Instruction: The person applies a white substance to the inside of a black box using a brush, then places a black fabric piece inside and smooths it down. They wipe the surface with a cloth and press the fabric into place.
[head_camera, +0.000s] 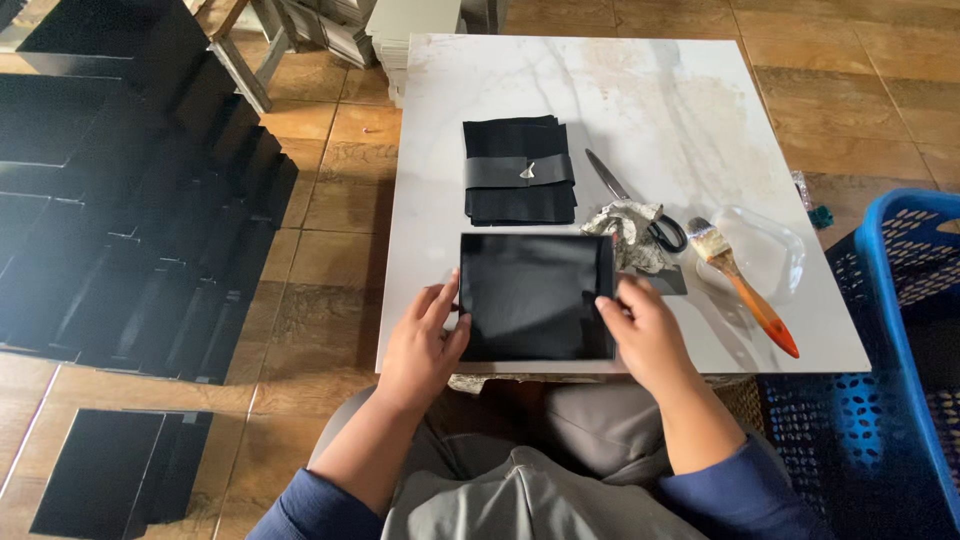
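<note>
Left hand flat on the left edge of a black board, thumb lying on its top face, fingers spread and loose, not closed around anything. Right hand on the board's right edge, fingers curled over the rim and pressing it, thumb side toward the board. The board lies flat between the two hands, at the near edge of a white marble-look table.

Just beyond the board, a stack of black sheets bound by a dark band. Beyond the right hand: scissors, a crumpled silver-grey scrap touching them, then a paintbrush with an orange handle, its bristles beside a clear plastic dish.

Floor of brown tiles. Well to the left of the left hand, rows of black panels laid out on the floor. To the right of the right hand, a blue plastic basket beside the table.
</note>
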